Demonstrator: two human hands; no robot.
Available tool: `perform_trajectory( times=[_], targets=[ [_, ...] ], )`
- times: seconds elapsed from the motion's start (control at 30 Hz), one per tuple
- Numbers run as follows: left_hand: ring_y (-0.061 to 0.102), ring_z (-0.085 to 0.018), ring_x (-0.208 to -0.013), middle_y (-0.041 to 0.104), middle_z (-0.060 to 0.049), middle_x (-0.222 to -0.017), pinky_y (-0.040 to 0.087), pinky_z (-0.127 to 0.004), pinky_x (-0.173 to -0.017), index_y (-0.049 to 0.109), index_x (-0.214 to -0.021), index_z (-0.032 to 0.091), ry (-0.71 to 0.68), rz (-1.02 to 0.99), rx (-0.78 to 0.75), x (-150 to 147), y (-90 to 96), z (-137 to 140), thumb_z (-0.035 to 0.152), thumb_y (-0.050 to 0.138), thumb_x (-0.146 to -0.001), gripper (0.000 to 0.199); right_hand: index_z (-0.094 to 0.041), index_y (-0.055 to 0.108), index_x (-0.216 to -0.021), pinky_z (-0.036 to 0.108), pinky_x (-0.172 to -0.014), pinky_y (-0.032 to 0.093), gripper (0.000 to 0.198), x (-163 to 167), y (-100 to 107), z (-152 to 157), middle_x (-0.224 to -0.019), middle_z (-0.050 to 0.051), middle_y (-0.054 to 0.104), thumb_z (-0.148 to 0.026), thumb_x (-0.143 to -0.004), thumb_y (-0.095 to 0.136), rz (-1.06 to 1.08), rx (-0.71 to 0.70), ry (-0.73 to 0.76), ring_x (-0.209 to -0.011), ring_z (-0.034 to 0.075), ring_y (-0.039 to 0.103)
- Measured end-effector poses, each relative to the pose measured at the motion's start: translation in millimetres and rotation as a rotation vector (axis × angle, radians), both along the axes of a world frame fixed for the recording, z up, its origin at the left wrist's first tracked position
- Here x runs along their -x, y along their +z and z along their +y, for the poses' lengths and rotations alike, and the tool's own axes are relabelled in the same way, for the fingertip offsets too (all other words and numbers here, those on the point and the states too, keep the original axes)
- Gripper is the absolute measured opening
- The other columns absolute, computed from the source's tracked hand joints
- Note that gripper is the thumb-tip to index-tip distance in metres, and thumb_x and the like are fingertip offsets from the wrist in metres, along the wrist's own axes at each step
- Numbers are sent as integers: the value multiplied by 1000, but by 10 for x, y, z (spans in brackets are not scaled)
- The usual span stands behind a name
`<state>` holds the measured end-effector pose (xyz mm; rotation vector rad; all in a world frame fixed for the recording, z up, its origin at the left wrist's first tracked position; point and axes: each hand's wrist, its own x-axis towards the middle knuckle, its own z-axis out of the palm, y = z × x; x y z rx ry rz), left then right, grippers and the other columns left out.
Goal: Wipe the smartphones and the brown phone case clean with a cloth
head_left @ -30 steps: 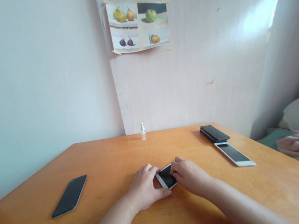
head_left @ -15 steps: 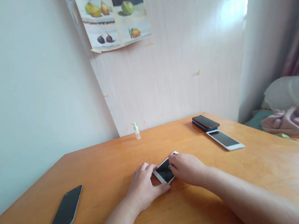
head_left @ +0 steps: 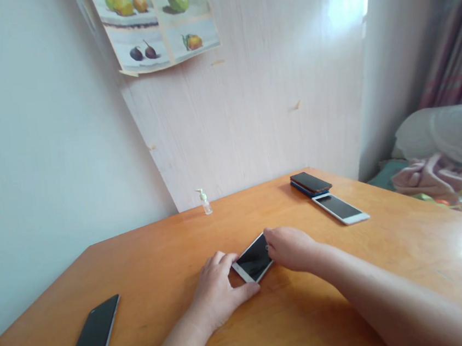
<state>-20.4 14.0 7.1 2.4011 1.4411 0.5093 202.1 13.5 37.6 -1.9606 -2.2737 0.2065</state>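
A white-framed smartphone (head_left: 254, 260) with a dark screen lies face up and slanted on the wooden table. My left hand (head_left: 220, 284) grips its near left end, thumb along the lower edge and fingertips at the upper corner. Over the far right end of the same phone rests my right hand (head_left: 290, 248), its fingers curled in and touching the screen side. A tiny pale spot shows by the curled fingers; whether they pinch anything is hidden.
A black phone (head_left: 92, 337) lies at the left of the table (head_left: 154, 269). A small pump bottle (head_left: 205, 202) stands near the back edge. At the back right, a dark phone (head_left: 311, 181) tops a blue item, with another white phone (head_left: 341, 208) beside it.
My right hand has slid toward the far right end of the phone, uncovering more of the screen. My left hand keeps its grip. The view has shifted slightly.
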Motion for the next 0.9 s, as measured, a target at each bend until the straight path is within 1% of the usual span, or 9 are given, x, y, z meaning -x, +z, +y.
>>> perform_trajectory(
  times=[0.07,0.13,0.2,0.3,0.37,0.57,0.67,0.77,0.9],
  targets=[
    [54,-29,-110,57,-7,-115,43,-38,-92,58,-121,29,-3,-1,-2,4,-4,3,72,67,-67,69,-13,61,-102,30,-62,39,22,-88,-2,74,-98,18,70,-19,-86,46,-18,0,-53,-88,29,68],
    [54,-28,-110,57,-7,-115,42,-37,-92,59,-121,28,-3,-8,-16,8,-18,7,71,66,-68,69,-13,61,-102,30,-62,39,22,-89,-4,78,-96,18,70,-18,-85,47,-24,1,-53,-87,29,68],
    [54,-28,-109,57,-7,-113,43,-36,-90,60,-120,27,-1,-14,-27,7,-32,9,70,67,-67,68,-16,61,-101,29,-61,37,20,-8,-7,13,-94,14,71,-20,-85,48,-17,4,6,-84,26,68],
    [55,-27,-105,58,-6,-110,43,-34,-87,61,-117,28,-1,-22,-33,0,-36,4,70,68,-66,66,-19,62,-96,27,-59,35,18,129,-9,-103,-92,10,71,-25,-87,48,32,-3,161,-81,22,67],
    [55,-27,-104,58,-6,-110,43,-34,-86,61,-117,28,-5,-19,-37,-5,-22,-6,71,67,-66,67,-20,63,-94,27,-58,34,18,141,-5,-113,-91,9,71,-26,-88,47,62,-5,197,-79,22,66],
    [54,-29,-108,58,-7,-112,43,-38,-90,60,-121,28,-5,27,-59,-12,21,-40,74,66,-65,73,-17,62,-98,29,-63,36,19,-102,-44,146,-96,16,70,-23,-86,48,46,0,-39,-85,26,66],
    [54,-28,-108,58,-8,-114,43,-39,-92,59,-123,26,-12,14,-81,-22,2,-53,71,66,-68,71,-17,61,-97,30,-63,35,18,-105,-101,194,-95,16,70,-24,-86,49,78,-20,-51,-83,26,65],
    [54,-28,-109,57,-8,-117,43,-38,-94,56,-127,26,-44,-21,-90,-45,-27,-61,69,68,-67,75,-18,61,-93,29,-60,32,14,-28,-153,154,-88,13,70,-23,-85,51,151,-44,-14,-77,23,64],
    [55,-26,-108,60,-7,-114,43,-37,-93,59,-122,25,-52,-50,-95,-76,-37,-61,56,70,-73,59,-20,61,-81,26,-57,29,6,-22,-190,172,-77,5,68,-21,-77,57,301,-77,17,-70,18,59]
  ],
)
